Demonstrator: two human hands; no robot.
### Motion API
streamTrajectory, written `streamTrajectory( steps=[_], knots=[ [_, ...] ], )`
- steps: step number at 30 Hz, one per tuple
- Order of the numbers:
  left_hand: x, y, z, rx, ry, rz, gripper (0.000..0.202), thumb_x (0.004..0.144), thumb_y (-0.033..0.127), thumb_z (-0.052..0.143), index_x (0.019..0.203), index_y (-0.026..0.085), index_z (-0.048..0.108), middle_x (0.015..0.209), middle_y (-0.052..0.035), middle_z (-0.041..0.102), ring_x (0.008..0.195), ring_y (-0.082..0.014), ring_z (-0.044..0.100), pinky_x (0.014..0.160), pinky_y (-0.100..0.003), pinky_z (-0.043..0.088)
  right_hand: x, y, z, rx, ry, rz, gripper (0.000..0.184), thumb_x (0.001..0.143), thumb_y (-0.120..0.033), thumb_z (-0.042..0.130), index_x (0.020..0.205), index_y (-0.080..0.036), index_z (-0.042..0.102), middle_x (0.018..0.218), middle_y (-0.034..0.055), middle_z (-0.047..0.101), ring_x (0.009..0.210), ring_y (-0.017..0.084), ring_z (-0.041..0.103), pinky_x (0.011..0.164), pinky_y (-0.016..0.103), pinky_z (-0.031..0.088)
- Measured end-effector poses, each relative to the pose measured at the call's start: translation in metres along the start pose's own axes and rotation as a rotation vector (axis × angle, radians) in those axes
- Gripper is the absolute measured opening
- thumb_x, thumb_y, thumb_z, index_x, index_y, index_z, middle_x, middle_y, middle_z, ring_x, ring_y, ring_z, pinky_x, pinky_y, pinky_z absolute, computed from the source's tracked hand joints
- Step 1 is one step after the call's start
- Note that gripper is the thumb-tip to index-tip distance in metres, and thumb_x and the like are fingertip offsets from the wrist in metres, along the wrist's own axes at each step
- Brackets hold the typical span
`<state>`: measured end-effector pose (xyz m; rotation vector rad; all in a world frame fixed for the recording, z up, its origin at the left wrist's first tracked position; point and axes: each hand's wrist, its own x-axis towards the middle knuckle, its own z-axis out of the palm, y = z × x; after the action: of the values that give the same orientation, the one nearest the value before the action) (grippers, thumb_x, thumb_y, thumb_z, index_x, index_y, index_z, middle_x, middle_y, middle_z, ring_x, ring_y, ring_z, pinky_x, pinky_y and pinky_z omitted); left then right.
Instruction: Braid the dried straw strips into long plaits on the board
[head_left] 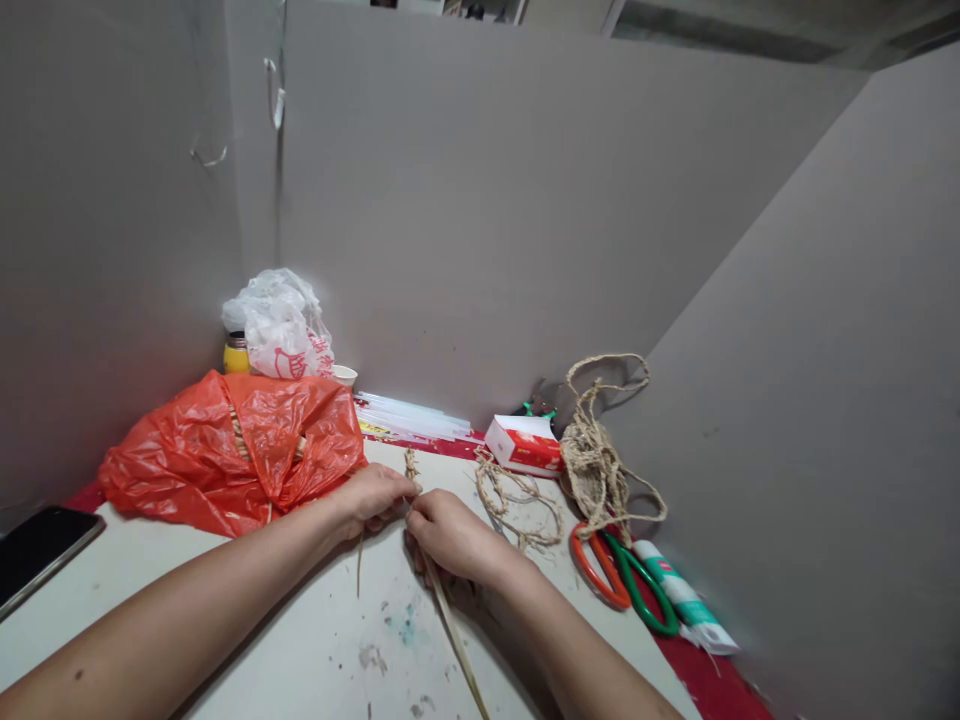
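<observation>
In the head view, your hands meet over the middle of a pale worktop (292, 640). Your left hand (379, 497) pinches a short straw braid (410, 464), whose knobbly end sticks out beyond your fingertips. Your right hand (454, 535) is closed around a long straw strip (457, 640), which trails towards you over the worktop. The surface under them is marked with grey smudges and a blue-green stain (406, 626), and a red strip (694, 660) shows along its right and far edges.

To your left lie a phone (45, 555) and a crumpled red plastic bag (180, 460), with a clear plastic bag (281, 310), a yellow jar (235, 357) and a white cup (345, 375) behind it. Pale sticks (412, 417) lie along the far edge, beside a red and white box (529, 448). To your right are a loose braided cord (555, 520), a heap of rope (596, 465), scissors with one orange and one green handle (651, 600), and a tube (688, 600). Grey partitions (480, 220) enclose you, the left corner bearing hooks (278, 110), and a bit of shelf (506, 10) shows above the back one
</observation>
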<state>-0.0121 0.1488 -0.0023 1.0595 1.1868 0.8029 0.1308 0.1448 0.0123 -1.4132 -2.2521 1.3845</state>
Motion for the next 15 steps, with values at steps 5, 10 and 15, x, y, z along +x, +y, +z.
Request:
streamTrajectory(
  steps=[5, 10, 15],
  knots=[
    [0.0, 0.003, -0.004, -0.071, -0.103, 0.008, 0.02, 0.062, 0.025, 0.058, 0.054, 0.019, 0.041, 0.038, 0.0107, 0.025, 0.032, -0.0029, 0.014, 0.035, -0.023, 0.004, -0.028, -0.026, -0.018, 0.091, -0.353, -0.013, 0.02, 0.081, -0.026, 0.045, 0.066, -0.015, 0.051, 0.056, 0.0019, 0.06, 0.039, 0.009, 0.052, 0.039, 0.019, 0.038],
    [-0.003, 0.008, -0.008, -0.133, -0.127, -0.064, 0.024, 0.06, 0.023, 0.062, 0.055, 0.019, 0.038, 0.041, 0.0113, 0.023, 0.035, -0.0018, 0.012, 0.038, -0.022, 0.003, -0.037, -0.028, -0.052, -0.037, 0.071, -0.01, 0.031, 0.083, -0.039, 0.045, 0.064, -0.015, 0.05, 0.05, -0.0006, 0.055, 0.036, 0.006, 0.043, 0.035, 0.017, 0.031],
    [-0.004, 0.009, -0.009, -0.168, -0.14, -0.071, 0.022, 0.06, 0.023, 0.062, 0.057, 0.018, 0.041, 0.042, 0.0119, 0.021, 0.036, -0.0014, 0.01, 0.039, -0.02, 0.002, -0.027, -0.008, -0.061, -0.239, 0.036, 0.01, 0.031, 0.074, -0.04, 0.057, 0.058, -0.014, 0.053, 0.048, 0.0001, 0.053, 0.04, 0.007, 0.044, 0.036, 0.017, 0.031]
  ],
)
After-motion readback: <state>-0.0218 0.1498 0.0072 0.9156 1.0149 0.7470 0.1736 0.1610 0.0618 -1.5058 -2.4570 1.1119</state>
